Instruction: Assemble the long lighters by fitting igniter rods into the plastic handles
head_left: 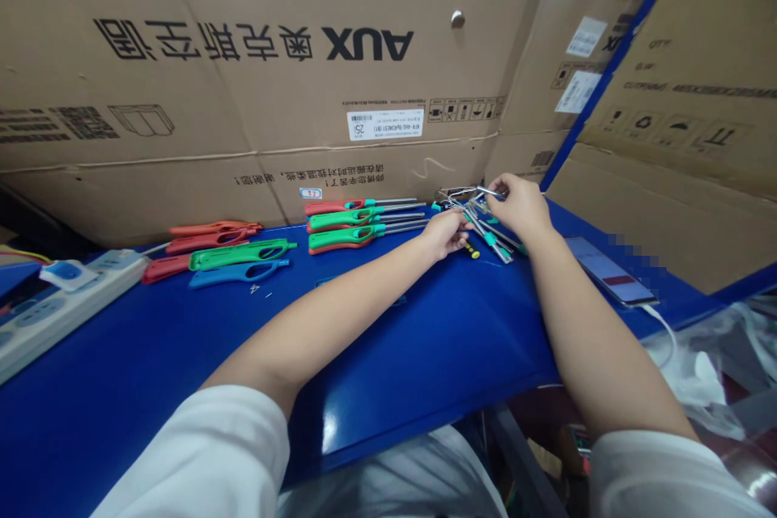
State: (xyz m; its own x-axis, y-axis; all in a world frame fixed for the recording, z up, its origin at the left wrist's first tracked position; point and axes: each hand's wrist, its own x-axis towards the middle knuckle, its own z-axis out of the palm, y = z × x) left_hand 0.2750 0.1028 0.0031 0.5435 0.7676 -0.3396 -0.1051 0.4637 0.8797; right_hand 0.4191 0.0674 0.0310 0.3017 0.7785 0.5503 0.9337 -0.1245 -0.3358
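At the back of the blue table, my right hand [520,206] pinches a thin metal tube [489,193] above a loose pile. The pile [498,245] holds several metal lighter tubes with green ends and wires. My left hand [446,233] is at the pile's left side with its fingers curled together; whatever they hold is hidden. A small yellow-and-black piece [472,251] lies just below its fingertips. Left of this hand, several long-nosed lighters [343,239] in red and green lie in a stack, their metal tubes pointing right.
Further left lie several lighter handles without tubes [239,256], in red, green and blue. A white power strip [73,303] runs along the left edge. On the right, a phone [610,271] with a white cable lies on the table. Cardboard panels [255,97] stand behind.
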